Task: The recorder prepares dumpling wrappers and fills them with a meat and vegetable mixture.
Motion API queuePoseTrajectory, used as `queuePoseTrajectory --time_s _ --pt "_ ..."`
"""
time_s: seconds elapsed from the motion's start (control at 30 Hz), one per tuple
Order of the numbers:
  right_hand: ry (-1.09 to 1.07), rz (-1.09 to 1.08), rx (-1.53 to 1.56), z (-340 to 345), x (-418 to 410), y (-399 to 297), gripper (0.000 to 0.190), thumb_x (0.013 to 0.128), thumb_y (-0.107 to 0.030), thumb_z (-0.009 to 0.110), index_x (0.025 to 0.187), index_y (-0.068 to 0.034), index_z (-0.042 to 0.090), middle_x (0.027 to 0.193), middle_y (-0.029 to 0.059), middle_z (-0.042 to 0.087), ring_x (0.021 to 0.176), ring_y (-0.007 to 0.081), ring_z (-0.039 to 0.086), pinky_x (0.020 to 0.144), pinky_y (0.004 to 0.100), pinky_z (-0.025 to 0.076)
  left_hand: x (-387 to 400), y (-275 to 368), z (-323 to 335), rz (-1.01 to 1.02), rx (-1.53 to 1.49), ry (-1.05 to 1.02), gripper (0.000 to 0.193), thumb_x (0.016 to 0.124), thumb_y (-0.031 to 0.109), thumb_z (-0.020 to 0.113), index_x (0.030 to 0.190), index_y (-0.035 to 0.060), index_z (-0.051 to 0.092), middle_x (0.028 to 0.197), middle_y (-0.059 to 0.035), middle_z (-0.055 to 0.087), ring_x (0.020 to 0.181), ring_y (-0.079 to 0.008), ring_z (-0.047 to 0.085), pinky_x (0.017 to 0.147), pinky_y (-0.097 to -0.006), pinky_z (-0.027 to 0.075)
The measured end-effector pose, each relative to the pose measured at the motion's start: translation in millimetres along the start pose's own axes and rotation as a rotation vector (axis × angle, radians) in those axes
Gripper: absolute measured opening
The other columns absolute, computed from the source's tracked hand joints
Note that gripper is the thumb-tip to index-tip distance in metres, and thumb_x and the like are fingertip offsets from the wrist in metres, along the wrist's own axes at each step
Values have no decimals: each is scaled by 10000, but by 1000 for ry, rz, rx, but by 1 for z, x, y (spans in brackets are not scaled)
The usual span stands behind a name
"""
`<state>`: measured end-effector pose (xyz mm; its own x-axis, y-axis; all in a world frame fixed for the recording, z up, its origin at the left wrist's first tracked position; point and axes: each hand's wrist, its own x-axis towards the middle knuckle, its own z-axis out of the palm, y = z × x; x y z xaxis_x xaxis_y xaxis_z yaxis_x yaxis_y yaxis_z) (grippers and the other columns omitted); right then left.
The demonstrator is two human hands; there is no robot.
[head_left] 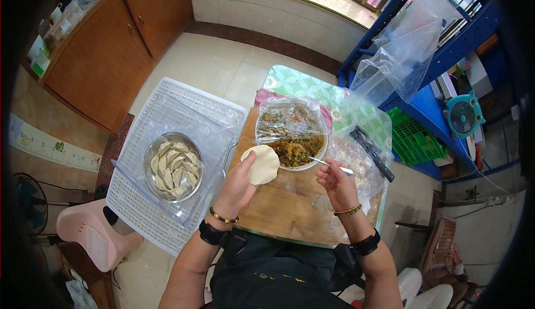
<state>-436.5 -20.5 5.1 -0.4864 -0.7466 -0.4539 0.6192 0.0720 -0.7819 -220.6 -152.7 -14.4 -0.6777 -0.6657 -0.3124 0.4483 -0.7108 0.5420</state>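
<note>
My left hand holds a round dough wrapper over the left edge of a wooden board. In my right hand is a metal spoon, its far end at the chopped filling in a white bowl. Clear plastic wrap covers the far part of that bowl. To the left, a round steel bowl holds several folded dumplings. Beside my right hand lies a clear plastic bag with pale contents, partly hidden.
The steel bowl stands on plastic sheeting over a white lattice rack. A black-handled cleaver lies at the right of the green patterned table. A small clear cup is near my right wrist. A blue shelf and pink stool flank the workspace.
</note>
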Motion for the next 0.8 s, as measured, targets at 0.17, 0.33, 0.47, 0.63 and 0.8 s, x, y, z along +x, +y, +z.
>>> queuePoseTrajectory --time_s 0.17,0.33,0.47,0.63,0.8 --pt "-56 -139 -158 25 -23 -23 184 987 -152 519 1076 0 574 894 89 668 786 186 686 683 299 571 14 -10 6 -34 -48 -38 438 1054 314 328 1331 1 458 1303 -126 556 1184 -243 557 999 -391 457" --pt "-107 -326 -482 43 -39 -15 170 983 -114 511 1070 11 585 869 95 657 774 192 683 688 280 555 23 -21 15 -66 -138 -126 514 1058 388 256 1364 8 417 1375 -126 497 1251 -259 498 1050 -422 415" --pt "-211 -601 -873 44 -48 -11 131 922 -43 583 1029 20 623 862 120 670 756 210 681 671 282 527 21 -24 19 -98 -163 -98 515 1058 393 237 1353 14 423 1317 -128 525 1204 -266 524 1030 -428 431" --pt "-333 -938 -1182 46 -52 -11 167 840 31 627 1003 -6 641 859 152 666 737 307 657 626 346 507 18 -29 11 -123 -180 -94 503 1062 377 226 1337 14 440 1278 -129 545 1167 -263 546 1005 -435 452" --pt "-326 -1066 -1226 50 -61 -10 175 820 55 635 978 -19 643 866 144 673 736 303 661 630 339 512 15 -30 9 -153 -236 -89 513 1059 392 231 1336 13 440 1280 -129 548 1168 -262 548 1003 -422 458"
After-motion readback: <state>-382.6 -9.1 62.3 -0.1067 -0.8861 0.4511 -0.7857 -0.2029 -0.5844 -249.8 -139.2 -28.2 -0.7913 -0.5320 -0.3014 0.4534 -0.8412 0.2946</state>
